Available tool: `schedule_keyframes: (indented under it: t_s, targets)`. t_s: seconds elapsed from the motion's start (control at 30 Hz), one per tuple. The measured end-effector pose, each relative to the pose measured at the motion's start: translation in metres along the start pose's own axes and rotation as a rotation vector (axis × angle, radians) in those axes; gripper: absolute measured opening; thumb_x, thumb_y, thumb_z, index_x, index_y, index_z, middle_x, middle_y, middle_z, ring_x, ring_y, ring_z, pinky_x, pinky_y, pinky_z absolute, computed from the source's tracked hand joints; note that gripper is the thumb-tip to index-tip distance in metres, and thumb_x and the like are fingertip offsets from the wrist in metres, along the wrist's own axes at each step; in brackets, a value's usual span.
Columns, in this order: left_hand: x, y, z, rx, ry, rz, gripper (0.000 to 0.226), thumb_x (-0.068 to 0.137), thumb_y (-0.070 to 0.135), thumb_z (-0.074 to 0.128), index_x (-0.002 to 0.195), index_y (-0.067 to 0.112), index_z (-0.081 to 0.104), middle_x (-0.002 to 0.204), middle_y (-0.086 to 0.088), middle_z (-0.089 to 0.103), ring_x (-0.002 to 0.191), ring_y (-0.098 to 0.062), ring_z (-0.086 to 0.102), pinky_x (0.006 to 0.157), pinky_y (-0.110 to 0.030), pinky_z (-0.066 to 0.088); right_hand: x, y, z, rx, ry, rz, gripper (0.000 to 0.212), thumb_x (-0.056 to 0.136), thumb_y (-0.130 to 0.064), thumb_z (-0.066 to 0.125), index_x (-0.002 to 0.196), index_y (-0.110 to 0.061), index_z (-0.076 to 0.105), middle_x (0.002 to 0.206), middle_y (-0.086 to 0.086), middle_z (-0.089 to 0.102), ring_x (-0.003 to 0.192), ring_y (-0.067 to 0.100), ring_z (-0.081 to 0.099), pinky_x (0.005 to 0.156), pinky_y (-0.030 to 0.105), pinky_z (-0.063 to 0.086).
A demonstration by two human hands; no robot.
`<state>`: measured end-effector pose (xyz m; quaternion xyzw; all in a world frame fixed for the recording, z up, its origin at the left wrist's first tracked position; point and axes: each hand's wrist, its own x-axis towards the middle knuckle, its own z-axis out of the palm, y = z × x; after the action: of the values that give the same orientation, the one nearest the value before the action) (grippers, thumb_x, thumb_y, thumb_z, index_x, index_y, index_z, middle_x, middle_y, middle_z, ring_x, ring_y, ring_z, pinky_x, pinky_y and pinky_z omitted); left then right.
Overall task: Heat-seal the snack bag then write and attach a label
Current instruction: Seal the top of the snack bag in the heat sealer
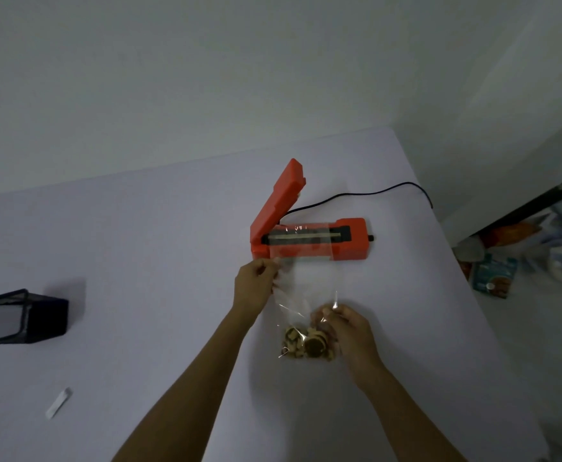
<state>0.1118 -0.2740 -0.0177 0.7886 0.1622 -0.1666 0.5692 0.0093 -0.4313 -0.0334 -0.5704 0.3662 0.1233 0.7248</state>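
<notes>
Snack bag (301, 295), clear, lies on the white table (139, 261); its open top rests across the orange heat sealer (309, 240), whose lid stands raised. Snacks (308, 343) fill its bottom. Left hand (256, 283) pinches the left edge; right hand (348, 328) grips the right side. Black mesh holder (19, 316) and white label strip (59, 402) lie well left.

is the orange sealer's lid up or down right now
Up. The sealer has its lid raised at the hinge end, and the snack bag top lies across the exposed sealing strip.
</notes>
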Motion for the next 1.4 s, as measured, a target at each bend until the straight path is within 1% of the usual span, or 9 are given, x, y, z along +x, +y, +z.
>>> schedule_keyframes:
  t_s: [0.4,0.6,0.77,0.87,1.07,1.13,1.2,1.27,1.4]
  targets:
    - [0.002,0.0,0.004,-0.041,-0.004,0.004,0.03,0.097,0.031,0.051,0.076,0.015,0.066,0.071,0.001,0.066,0.066,-0.012,0.063,0.068,-0.025,0.051,0.002,-0.006,-0.005,-0.198,0.067,-0.034,0.018,0.089,-0.019,0.061,0.08,-0.011,0.074,0.079,0.008,0.075,0.07,0.014,0.071,0.049,0.015,0.046]
    - [0.003,-0.002,0.005,-0.029,0.002,0.03,0.03,0.096,0.031,0.052,0.083,0.011,0.071,0.069,0.002,0.066,0.061,-0.011,0.06,0.061,-0.021,0.048,0.0,-0.009,-0.003,-0.14,0.065,0.014,0.015,0.087,-0.013,0.065,0.085,0.0,0.074,0.072,0.014,0.07,0.052,0.006,0.066,0.045,0.014,0.046]
    - [0.008,0.0,0.006,-0.02,-0.001,0.025,0.034,0.095,0.031,0.054,0.087,0.004,0.072,0.08,-0.008,0.072,0.065,-0.013,0.063,0.065,-0.024,0.051,0.003,-0.007,-0.004,-0.201,0.099,-0.011,0.01,0.083,-0.019,0.069,0.081,-0.01,0.075,0.076,0.012,0.074,0.071,0.023,0.07,0.064,0.035,0.055]
    - [0.01,0.001,0.007,-0.028,-0.003,0.015,0.033,0.095,0.031,0.055,0.081,0.004,0.07,0.079,-0.008,0.071,0.067,-0.016,0.064,0.07,-0.028,0.054,0.006,-0.003,-0.006,-0.218,0.104,-0.027,0.007,0.082,-0.016,0.069,0.08,-0.012,0.073,0.076,0.012,0.073,0.069,0.02,0.068,0.067,0.035,0.052]
    - [0.007,0.001,0.005,-0.046,-0.014,0.007,0.028,0.097,0.026,0.051,0.082,0.008,0.067,0.074,0.001,0.064,0.068,-0.013,0.061,0.065,-0.02,0.048,0.007,-0.004,-0.005,-0.207,0.105,0.011,0.005,0.082,-0.012,0.069,0.084,-0.009,0.073,0.078,0.013,0.074,0.073,0.021,0.069,0.076,0.041,0.056]
    - [0.007,0.002,0.005,-0.043,-0.024,0.012,0.028,0.097,0.025,0.052,0.08,0.009,0.067,0.072,0.003,0.064,0.066,-0.01,0.06,0.064,-0.018,0.048,0.004,-0.006,-0.005,-0.251,0.132,0.004,0.014,0.085,-0.02,0.068,0.093,-0.011,0.073,0.079,0.008,0.074,0.074,0.02,0.07,0.076,0.042,0.057]
    - [0.008,0.003,0.004,-0.046,-0.024,0.01,0.029,0.096,0.027,0.053,0.075,0.012,0.067,0.07,0.003,0.065,0.066,-0.011,0.061,0.065,-0.021,0.049,-0.003,-0.02,-0.004,-0.386,0.25,-0.089,0.028,0.089,-0.031,0.062,0.11,-0.014,0.068,0.093,0.001,0.072,0.081,0.016,0.066,0.07,0.031,0.057]
    - [0.009,0.002,0.002,-0.047,-0.024,0.004,0.03,0.095,0.028,0.054,0.072,0.016,0.067,0.071,0.001,0.066,0.068,-0.015,0.063,0.069,-0.027,0.053,-0.018,-0.058,-0.001,-0.496,0.399,-0.301,0.029,0.093,-0.033,0.057,0.117,-0.017,0.061,0.104,-0.002,0.064,0.085,0.01,0.06,0.064,0.012,0.045]
    - [0.01,0.0,0.001,-0.061,-0.028,-0.001,0.031,0.095,0.029,0.054,0.074,0.012,0.068,0.075,-0.004,0.068,0.074,-0.021,0.065,0.075,-0.035,0.055,-0.062,-0.186,0.023,-0.524,0.525,-1.033,0.016,0.094,-0.028,0.056,0.104,-0.018,0.064,0.085,-0.003,0.056,0.067,0.003,0.052,0.062,0.0,0.037]
